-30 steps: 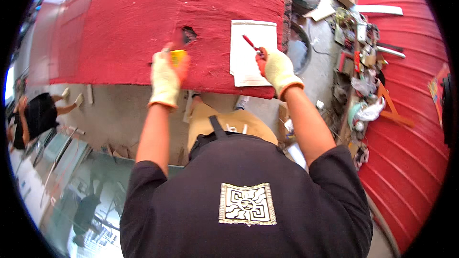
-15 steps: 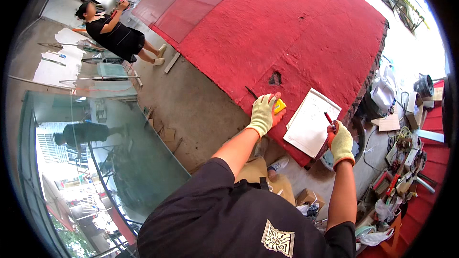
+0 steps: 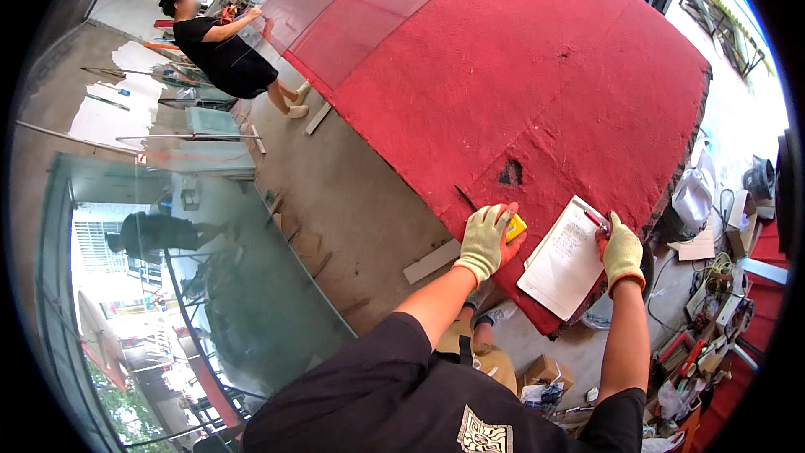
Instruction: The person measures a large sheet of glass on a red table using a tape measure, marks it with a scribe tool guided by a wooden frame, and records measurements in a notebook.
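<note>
My left hand (image 3: 488, 243), in a pale yellow glove with red-orange palm, is closed around a yellow tape measure (image 3: 516, 227) at the near edge of the red-covered table (image 3: 537, 75). Just beyond it lies a thin black strip (image 3: 464, 198). To the right, a white notepad (image 3: 560, 273) with handwriting rests on the red cloth. My right hand (image 3: 622, 253), gloved alike, is at the pad's right edge, with a red pen (image 3: 594, 219) held in its fingers over the upper part of the page.
Clear glass panes (image 3: 369, 17) lie at the table's far left, where another person (image 3: 222, 54) in black stands. A large glass sheet (image 3: 251, 277) is on my left. Boxes, cables and tools clutter the floor at right, near a white bag (image 3: 694, 193).
My right hand has brought the pen from beside the notepad to over its page. My left hand still grips the tape measure. The other person's arm now reaches out toward the glass. The view has shifted.
</note>
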Available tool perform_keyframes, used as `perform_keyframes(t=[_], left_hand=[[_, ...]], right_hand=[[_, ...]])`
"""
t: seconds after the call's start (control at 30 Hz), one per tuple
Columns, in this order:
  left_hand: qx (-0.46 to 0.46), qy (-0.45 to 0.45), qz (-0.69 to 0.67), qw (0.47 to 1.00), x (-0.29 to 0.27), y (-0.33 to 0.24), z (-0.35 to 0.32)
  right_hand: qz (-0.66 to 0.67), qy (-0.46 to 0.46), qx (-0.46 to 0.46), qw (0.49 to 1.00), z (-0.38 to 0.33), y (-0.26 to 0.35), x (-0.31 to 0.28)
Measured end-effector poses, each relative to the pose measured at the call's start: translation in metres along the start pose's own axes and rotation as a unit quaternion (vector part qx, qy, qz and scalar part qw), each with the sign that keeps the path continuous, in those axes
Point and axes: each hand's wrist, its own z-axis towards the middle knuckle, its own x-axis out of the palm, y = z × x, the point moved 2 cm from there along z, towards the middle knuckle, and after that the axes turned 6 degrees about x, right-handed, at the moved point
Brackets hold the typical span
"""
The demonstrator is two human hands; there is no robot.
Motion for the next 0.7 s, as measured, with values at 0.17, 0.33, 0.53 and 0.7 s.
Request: perform_keyframes(t=[0.17,0.33,0.53,0.7], left_hand=[[-0.001,-0.014,-0.004,1.000,-0.003,0.004,0.000],[0.009,-0.020,-0.012,1.000,-0.004,0.010,0.001],[0.070,-0.023,-0.035,0.997,0.008,-0.004,0.008],[0.051,-0.059,0.017,0.997,0.010,0.000,-0.006]], right_hand=[[-0.020,0.015,0.048,0.999,0.002,0.014,-0.005],[-0.009,0.034,0.096,0.995,0.002,0.021,-0.016],[0.029,-0.004,0.069,0.997,-0.011,-0.010,-0.009],[0.056,-0.067,0.086,0.992,-0.079,-0.041,-0.028]])
